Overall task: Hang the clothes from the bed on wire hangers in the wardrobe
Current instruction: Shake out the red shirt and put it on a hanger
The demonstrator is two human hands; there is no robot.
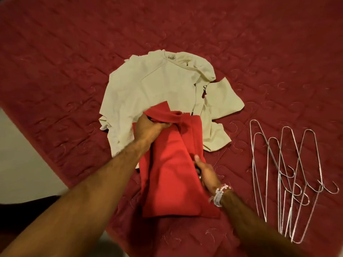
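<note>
A bright red garment [172, 175] lies in front of me on the bed, partly over a crumpled cream shirt [154, 86]. My left hand [148, 129] grips a bunched fold at the red garment's upper end. My right hand [206, 173] holds the garment's right edge, its fingers tucked under the cloth and its thumb on top. A pile of several wire hangers [289, 180] lies on the bed to the right, hooks pointing toward me. The wardrobe is out of view.
A dark red quilted bedspread [74, 52] covers the bed. The bed's left edge runs diagonally at the lower left, with pale floor [22, 154] beyond it. A beaded bracelet [220, 194] sits on my right wrist.
</note>
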